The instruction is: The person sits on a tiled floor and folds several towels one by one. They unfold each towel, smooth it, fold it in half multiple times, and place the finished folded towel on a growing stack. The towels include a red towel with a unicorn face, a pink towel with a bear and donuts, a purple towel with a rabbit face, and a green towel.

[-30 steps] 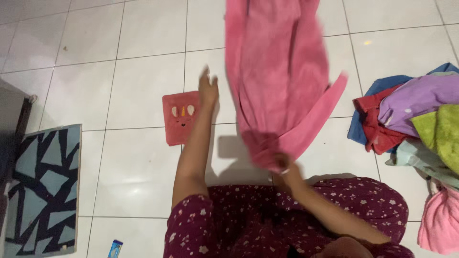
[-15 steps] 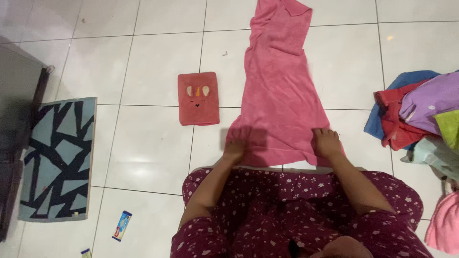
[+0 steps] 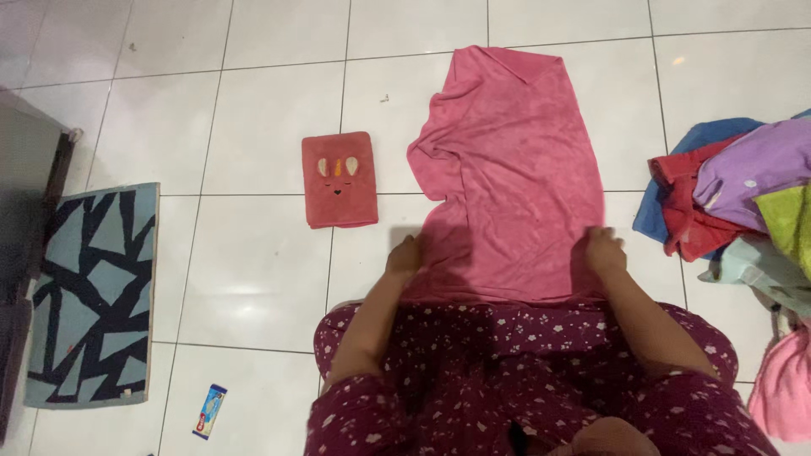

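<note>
A big pink towel (image 3: 515,177) lies spread out on the white tile floor (image 3: 253,262), right in front of the person. The left hand (image 3: 405,255) rests on the towel's near left edge, and the right hand (image 3: 605,251) rests on its near right edge. The fingers of both hands look flat on the cloth, but it is hard to tell if they pinch it. A small folded red cloth (image 3: 339,179) lies just left of the towel. A pile of bright clothes (image 3: 735,203) sits on the right. A blue mat (image 3: 93,291) lies far left.
</note>
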